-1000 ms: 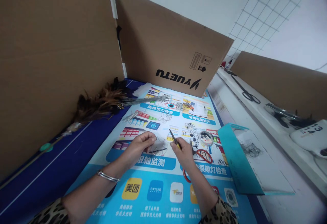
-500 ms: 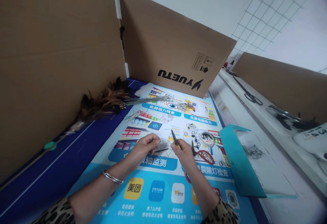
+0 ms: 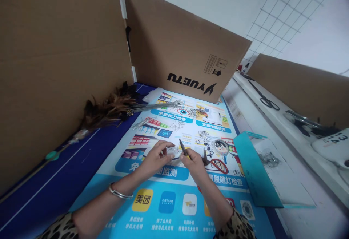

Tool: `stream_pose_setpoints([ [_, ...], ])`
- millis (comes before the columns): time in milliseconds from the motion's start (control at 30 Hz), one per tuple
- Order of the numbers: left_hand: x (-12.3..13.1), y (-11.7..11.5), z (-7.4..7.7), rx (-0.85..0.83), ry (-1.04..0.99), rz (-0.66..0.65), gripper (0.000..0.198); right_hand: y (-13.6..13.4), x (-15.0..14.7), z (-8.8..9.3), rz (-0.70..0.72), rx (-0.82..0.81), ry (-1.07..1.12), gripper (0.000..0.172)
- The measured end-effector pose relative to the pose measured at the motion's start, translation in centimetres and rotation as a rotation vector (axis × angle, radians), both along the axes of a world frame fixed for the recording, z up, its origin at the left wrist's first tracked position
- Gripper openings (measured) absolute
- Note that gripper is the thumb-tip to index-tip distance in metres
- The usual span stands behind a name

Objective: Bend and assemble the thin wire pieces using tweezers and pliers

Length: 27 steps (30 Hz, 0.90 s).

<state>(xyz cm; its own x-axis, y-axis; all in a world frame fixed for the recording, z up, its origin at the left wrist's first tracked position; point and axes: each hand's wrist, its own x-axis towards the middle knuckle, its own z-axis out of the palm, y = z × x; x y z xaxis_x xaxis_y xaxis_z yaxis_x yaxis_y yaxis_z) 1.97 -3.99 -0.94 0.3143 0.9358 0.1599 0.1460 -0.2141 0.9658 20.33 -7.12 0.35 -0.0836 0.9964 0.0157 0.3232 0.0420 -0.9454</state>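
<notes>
My left hand is over the middle of the printed sheet, index finger lifted away from the thumb. A thin dark strip spans the small gap between my two hands; whether the left thumb touches it I cannot tell. My right hand is closed round a slim hand tool with a dark pointed tip and a bit of yellow by the fingers. Its other end is hidden in the palm. Just right of that hand lie red-handled scissors, partly covered by the wrist. Small black rings are scattered beyond them.
A round clear dish sits by the rings. Feathers and a bundle of thin wires lie at the back left. To the right stands a teal open box with tangled wire. Cardboard panels wall the back and left.
My left fingers have spread from a pinch, with the index finger raised. My right hand, with the pointed tool, has shifted slightly left.
</notes>
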Motion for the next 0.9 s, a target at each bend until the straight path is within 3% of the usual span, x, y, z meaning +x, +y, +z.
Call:
stream_pose_setpoints([
  [433,-0.16,0.14,-0.4,0.17,0.086,-0.006,0.018,-0.23,-0.5,0.32,0.084,-0.018,-0.017,0.019],
  [667,-0.29,0.27,0.46,0.123,0.058,-0.039,0.015,-0.22,-0.44,0.22,0.077,-0.02,0.005,0.019],
  [900,-0.58,0.56,0.26,0.043,0.042,-0.018,0.018,-0.09,-0.29,-0.12,0.021,-0.039,0.032,0.019],
])
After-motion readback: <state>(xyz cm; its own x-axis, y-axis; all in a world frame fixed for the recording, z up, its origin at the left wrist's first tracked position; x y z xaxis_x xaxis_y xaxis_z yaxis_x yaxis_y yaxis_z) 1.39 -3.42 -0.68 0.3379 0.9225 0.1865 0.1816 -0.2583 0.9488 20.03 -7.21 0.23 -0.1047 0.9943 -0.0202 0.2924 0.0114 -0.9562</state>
